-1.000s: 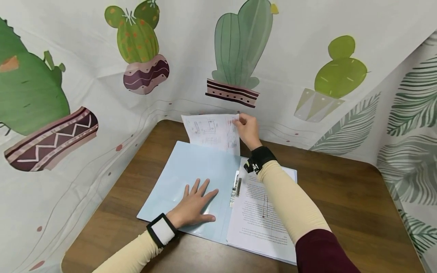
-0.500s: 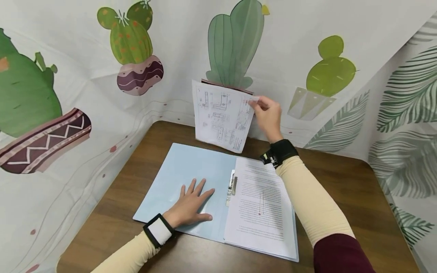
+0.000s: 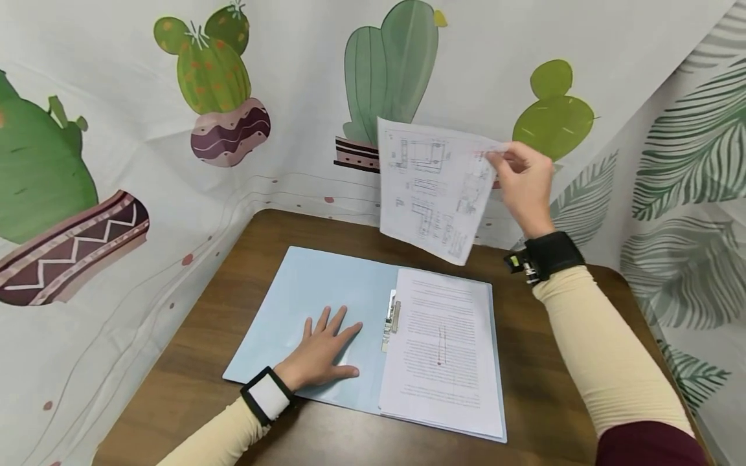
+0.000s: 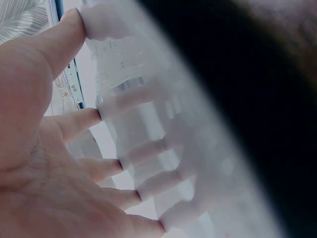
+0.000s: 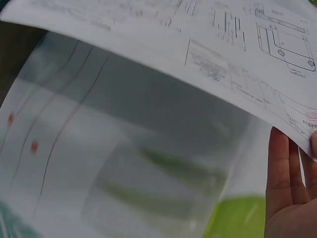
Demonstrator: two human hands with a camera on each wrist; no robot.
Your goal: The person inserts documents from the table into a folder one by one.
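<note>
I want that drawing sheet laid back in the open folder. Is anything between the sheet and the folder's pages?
Nothing visible. The right hand pinches the drawing sheet in the air above the table's far edge. The text pages lie bare; the left hand presses only the folder's left cover.

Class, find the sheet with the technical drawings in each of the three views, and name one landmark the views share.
Head: sheet with drawings upper centre-right, pinched by the right hand.
Left wrist: not in it.
Right wrist: sheet across the top.
Shared landmark: the cactus cloth, lime green low in the right wrist view.
</note>
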